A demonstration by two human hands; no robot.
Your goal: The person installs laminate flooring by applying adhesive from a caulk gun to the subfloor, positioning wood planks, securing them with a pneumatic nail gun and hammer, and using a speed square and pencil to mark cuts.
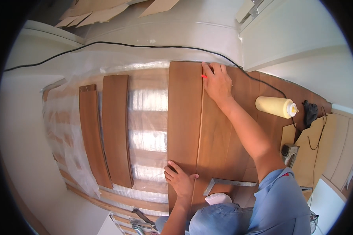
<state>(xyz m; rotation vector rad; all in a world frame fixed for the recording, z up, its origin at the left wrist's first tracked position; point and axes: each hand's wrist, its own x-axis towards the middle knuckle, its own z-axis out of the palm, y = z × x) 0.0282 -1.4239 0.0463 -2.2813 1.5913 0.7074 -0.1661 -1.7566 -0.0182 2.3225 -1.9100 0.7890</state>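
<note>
A wide brown wooden floor plank lies lengthwise beside the laid floorboards, with a thin dark seam along its right side. My left hand rests on the plank's near part, fingers spread over its left edge and thumb by the seam. At the far end, my right hand presses bent fingers near the seam. A thin red-ended pencil pokes out from under that hand; most of it is hidden. Two loose planks, a wider one and a narrower one, lie to the left over plastic film.
Clear film covers wooden battens at left. A black cable crosses the far side. On the right are a yellow bottle, black cloth, a nail gun-like tool and cardboard. A metal square lies near my knee.
</note>
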